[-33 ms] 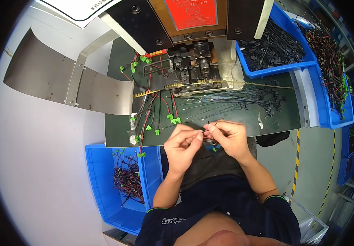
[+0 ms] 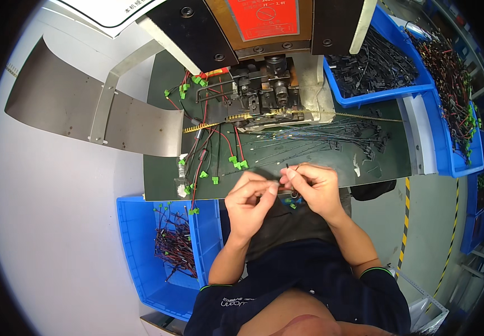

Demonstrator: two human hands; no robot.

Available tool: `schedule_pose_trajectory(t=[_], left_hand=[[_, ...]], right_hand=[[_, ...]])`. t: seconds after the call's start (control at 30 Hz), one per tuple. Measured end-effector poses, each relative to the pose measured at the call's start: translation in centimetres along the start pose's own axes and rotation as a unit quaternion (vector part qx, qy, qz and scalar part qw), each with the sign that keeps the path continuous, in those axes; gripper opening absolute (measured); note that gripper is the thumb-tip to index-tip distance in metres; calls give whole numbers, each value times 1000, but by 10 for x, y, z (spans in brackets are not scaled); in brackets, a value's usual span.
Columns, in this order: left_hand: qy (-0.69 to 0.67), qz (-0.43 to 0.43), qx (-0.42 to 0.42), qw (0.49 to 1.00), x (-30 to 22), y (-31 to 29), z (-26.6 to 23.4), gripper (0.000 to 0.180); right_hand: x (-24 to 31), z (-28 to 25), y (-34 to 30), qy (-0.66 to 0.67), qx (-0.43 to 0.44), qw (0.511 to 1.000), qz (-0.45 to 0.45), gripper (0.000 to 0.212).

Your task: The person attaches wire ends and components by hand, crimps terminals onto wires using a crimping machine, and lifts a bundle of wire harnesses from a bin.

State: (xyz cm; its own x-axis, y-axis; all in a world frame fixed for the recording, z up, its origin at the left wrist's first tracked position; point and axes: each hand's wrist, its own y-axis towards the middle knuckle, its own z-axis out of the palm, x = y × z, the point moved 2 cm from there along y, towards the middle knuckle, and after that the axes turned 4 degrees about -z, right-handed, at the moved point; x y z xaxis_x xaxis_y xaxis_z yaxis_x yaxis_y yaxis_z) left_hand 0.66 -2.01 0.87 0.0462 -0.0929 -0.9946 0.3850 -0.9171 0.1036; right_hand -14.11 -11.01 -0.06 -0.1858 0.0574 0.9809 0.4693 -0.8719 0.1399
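At the near edge of the green worktop (image 2: 309, 168), my left hand (image 2: 248, 203) is closed in a pinch, thumb against forefinger. A thin wire is between its fingertips, mostly hidden by them. Just to its right, my right hand (image 2: 316, 190) pinches another thin wire, whose short black end (image 2: 288, 166) sticks up past the fingers. A small gap separates the fingertips of both hands. Below them, over my lap, hang a reddish wire and small green connectors (image 2: 292, 205). Farther back stands a crimping press (image 2: 275, 92), with a brass terminal strip (image 2: 202, 128) running through it.
Black wires (image 2: 331, 134) lie fanned out right of the press; red-black wires with green connectors (image 2: 239, 163) lie left. A blue bin (image 2: 211, 246) of wire assemblies stands at lower left. Blue bins (image 2: 379, 95) of black and red-black wires stand at right. A curved metal guard (image 2: 85, 106) is at left.
My fingertips have drawn slightly apart, with the right hand shifting a little to the right. More of the green connectors below my hands now shows.
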Motion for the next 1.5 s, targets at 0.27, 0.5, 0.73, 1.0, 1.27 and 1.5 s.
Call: schedule_pose_trajectory(t=[0.27, 0.5, 0.73, 1.0, 1.27, 1.5], left_hand=[[600, 113, -212, 763, 2, 40, -83, 29], [604, 71, -180, 773, 7, 48, -89, 31], [558, 57, -179, 808, 4, 44, -86, 30], [513, 34, -181, 838, 5, 41, -97, 20], [567, 60, -215, 793, -21, 31, -98, 10], [445, -46, -181, 876, -64, -8, -107, 7]], right_hand=[[1, -8, 24, 21, -33, 999, 31, 16], [-7, -11, 56, 25, -60, 998, 24, 18], [-11, -5, 76, 10, -77, 997, 20, 21], [-16, -6, 83, 64, -78, 989, 108, 21], [-8, -1, 86, 99, -106, 982, 122, 23], [-11, -2, 87, 87, -81, 984, 129, 21]])
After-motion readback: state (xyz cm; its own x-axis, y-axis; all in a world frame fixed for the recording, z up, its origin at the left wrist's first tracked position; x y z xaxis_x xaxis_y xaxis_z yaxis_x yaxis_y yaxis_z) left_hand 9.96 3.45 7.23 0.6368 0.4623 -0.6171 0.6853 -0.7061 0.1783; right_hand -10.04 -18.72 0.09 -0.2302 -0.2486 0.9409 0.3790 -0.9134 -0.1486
